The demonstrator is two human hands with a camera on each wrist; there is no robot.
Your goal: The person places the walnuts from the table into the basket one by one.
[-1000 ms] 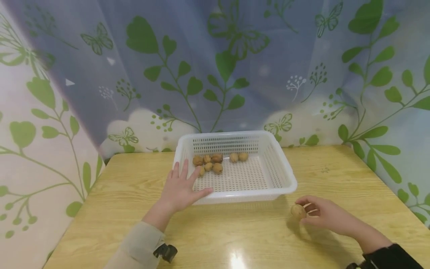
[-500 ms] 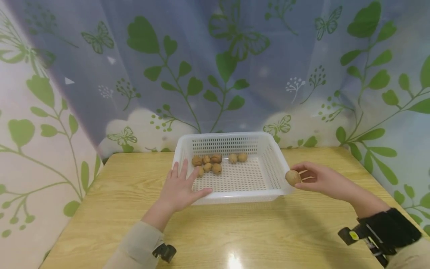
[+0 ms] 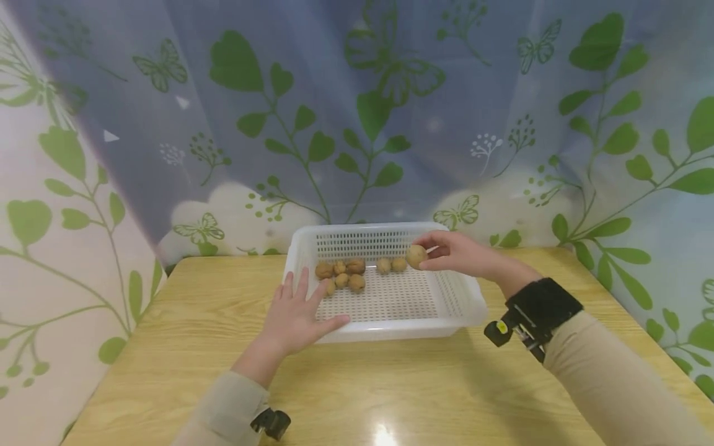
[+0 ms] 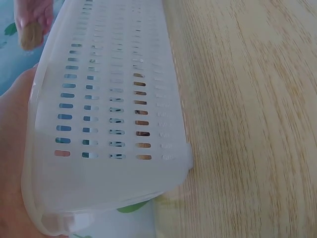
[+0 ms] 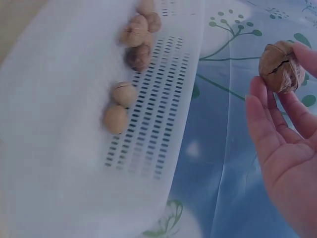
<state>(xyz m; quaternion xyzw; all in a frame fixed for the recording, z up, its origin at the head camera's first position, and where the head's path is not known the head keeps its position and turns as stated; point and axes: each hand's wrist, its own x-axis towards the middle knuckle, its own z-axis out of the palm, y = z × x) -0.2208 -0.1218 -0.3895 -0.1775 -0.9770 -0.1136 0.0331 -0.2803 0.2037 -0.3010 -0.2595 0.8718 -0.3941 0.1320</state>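
Between the thumb and fingers of my right hand (image 3: 460, 253) is a walnut (image 3: 416, 256), held over the right part of a white plastic basket (image 3: 390, 327). A dark crack runs across this walnut (image 5: 281, 67) in the right wrist view. My left hand (image 3: 295, 317) lies with spread fingers over the basket's front left corner, thumb along the front rim. Inside, several walnuts (image 3: 355, 266) cluster at the left, one partly hidden by a left fingertip. Two lighter walnuts (image 3: 391, 265) sit side by side near the back wall, just left of the held one.
The basket stands on a wooden table (image 3: 346, 384), close to its back edge. Behind hangs a blue and white curtain (image 3: 312, 93) printed with green leaves and butterflies. A black wrist camera mount (image 3: 541, 316) sits on the right forearm.
My right hand has lifted the walnut from beside the basket's front right corner, moving up and left over the rim to above the inside. The left hand keeps its place.
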